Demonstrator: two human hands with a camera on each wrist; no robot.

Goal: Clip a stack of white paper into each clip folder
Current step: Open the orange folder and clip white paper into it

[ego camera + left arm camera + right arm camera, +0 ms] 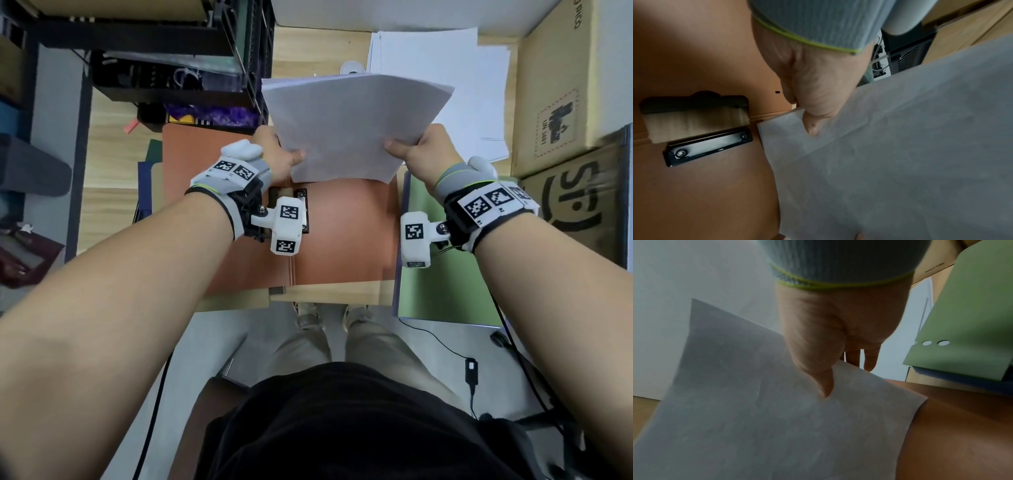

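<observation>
White paper makes up the stack [349, 126] you hold, one bundle of loose sheets, lifted off the worktop [113, 137] above the open orange clip folder [346, 233]. Your left hand [277, 154] pinches its near left corner, thumb on top and fingers under; your right hand [423, 150] pinches the near right corner the same way. Expect the stack to be light but limp: it already bows between your two grips, and the far edge shows sheets fanned slightly, so they will likely slide on each other if you loosen either thumb. Keep hold at both near corners and keep the edges squared. The black spring clip [709, 144] sits on the folder just below and inward of your left hand, close to the paper's corner but not touching it; its jaw looks closed. I count one held stack, one more spread of white sheets [442, 51] beyond your hands, one orange folder, one green folder [442, 281] to the outside of your right hand, with a blue edge under it that may be another.
</observation>
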